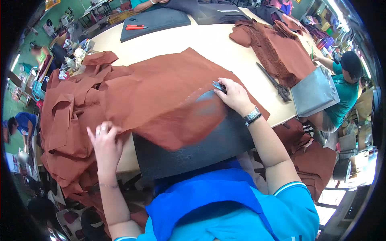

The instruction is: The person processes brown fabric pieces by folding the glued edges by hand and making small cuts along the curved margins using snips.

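A large rust-brown cloth [161, 88] spreads over the table in front of me, its near edge lifted and blurred by motion. My left hand [106, 144] pinches that cloth at its near left edge, thumb and fingers together. In my right hand [234, 95] is a small pair of blue thread snips [218, 85], held above the cloth's right part with the tips pointing left. Under the cloth lies a black board [189, 160], which juts over the table's near edge towards my body.
Crumpled brown cloth [68, 124] heaps at the left. Large shears with dark wrapped handles [275, 82] lie right, beside stacked brown pieces [277, 52]. A red-handled tool [136, 27] rests on a dark pad [161, 26] at the back. A co-worker [345, 88] sits at the right.
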Action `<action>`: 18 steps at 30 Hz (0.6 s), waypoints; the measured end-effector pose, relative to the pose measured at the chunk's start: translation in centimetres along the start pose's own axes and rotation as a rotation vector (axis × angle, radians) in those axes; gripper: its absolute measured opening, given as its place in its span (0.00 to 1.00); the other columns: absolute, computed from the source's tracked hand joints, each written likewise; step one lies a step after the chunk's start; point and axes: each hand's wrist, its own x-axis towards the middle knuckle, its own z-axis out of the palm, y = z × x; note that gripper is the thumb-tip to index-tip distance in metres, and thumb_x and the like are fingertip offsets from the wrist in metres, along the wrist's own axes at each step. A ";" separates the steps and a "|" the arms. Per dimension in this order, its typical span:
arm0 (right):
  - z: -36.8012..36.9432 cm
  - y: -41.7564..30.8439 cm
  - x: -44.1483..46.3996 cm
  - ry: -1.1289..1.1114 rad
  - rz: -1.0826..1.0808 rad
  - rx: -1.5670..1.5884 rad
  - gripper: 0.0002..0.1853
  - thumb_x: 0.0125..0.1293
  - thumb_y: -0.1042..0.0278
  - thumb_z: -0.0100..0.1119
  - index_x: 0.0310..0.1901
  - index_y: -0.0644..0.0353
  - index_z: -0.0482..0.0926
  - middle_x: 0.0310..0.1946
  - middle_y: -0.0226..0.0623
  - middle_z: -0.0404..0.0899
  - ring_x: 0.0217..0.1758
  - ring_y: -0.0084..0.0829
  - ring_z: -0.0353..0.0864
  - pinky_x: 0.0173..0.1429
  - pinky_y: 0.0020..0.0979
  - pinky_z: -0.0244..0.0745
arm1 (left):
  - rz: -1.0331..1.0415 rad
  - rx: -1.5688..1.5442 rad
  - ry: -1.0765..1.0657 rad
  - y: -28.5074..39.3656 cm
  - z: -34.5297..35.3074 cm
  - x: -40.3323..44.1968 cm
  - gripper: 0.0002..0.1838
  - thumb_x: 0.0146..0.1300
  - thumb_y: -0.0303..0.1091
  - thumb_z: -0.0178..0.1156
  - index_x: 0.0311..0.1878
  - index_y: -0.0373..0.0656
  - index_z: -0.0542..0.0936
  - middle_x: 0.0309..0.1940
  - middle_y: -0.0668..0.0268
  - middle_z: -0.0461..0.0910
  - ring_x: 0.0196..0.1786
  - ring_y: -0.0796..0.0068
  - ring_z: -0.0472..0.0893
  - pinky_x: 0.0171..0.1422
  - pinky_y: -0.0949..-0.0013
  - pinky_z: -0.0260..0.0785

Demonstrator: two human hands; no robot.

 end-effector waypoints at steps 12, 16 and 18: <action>1.2 -1.3 -4.4 0.094 -0.045 0.296 0.20 0.64 0.58 0.69 0.50 0.64 0.81 0.44 0.45 0.84 0.44 0.39 0.85 0.51 0.36 0.79 | 0.307 -0.449 0.150 10.6 -0.1 9.7 0.11 0.68 0.32 0.59 0.50 0.43 0.83 0.47 0.58 0.82 0.52 0.56 0.81 0.58 0.55 0.73; -0.3 -1.8 -4.6 -0.066 0.345 0.790 0.22 0.75 0.48 0.56 0.51 0.63 0.80 0.41 0.40 0.84 0.26 0.23 0.75 0.36 0.30 0.78 | 0.380 -0.534 0.134 16.9 8.5 11.6 0.10 0.63 0.37 0.65 0.45 0.46 0.84 0.44 0.63 0.82 0.50 0.60 0.82 0.56 0.58 0.75; -0.4 -1.8 -4.9 -0.118 0.535 1.088 0.25 0.80 0.45 0.45 0.55 0.60 0.78 0.40 0.36 0.83 0.16 0.15 0.59 0.25 0.23 0.68 | 0.316 -0.575 0.166 17.7 11.5 11.3 0.08 0.62 0.38 0.66 0.41 0.48 0.85 0.43 0.65 0.82 0.49 0.62 0.82 0.54 0.59 0.75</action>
